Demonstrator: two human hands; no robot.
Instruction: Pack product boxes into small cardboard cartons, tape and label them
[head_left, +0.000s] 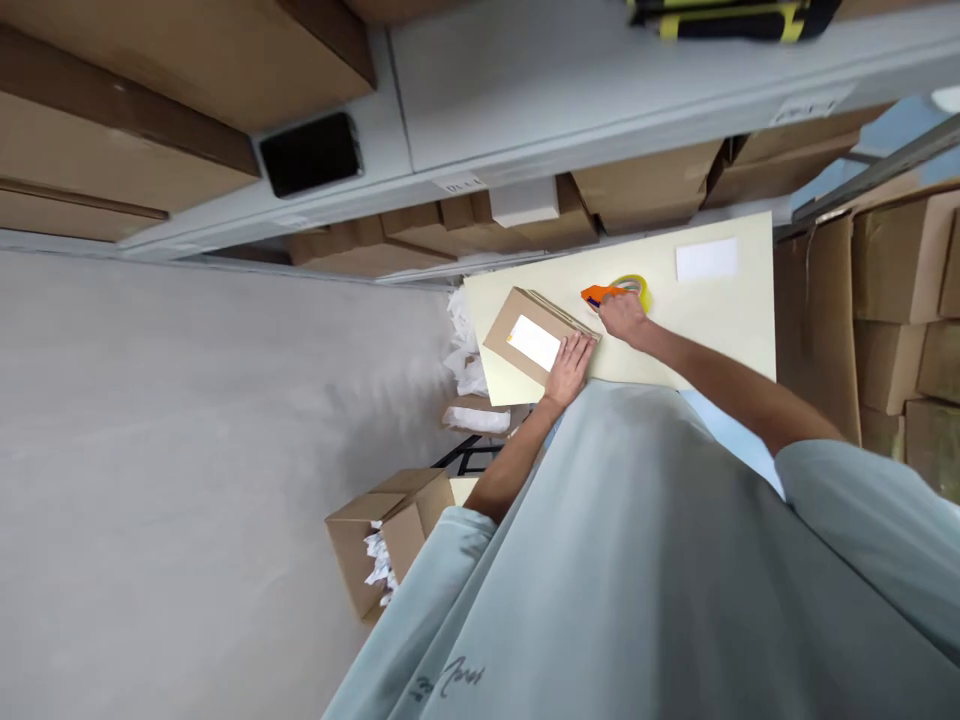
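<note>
A flat brown cardboard box [517, 325] with a white label [534, 342] lies on the pale table [720, 320]. My left hand [570, 368] rests flat on the box's near corner, fingers spread. My right hand [622, 318] grips an orange tape dispenser [600, 294] with a yellowish tape roll [634, 285], held at the box's right edge.
A white paper slip [706, 259] lies on the table's far right. Stacked cardboard boxes [900, 300] stand to the right and under grey shelving [570, 90]. An open carton with white paper scraps [382, 545] sits on the floor at left, more crumpled paper [466, 360] beside the table.
</note>
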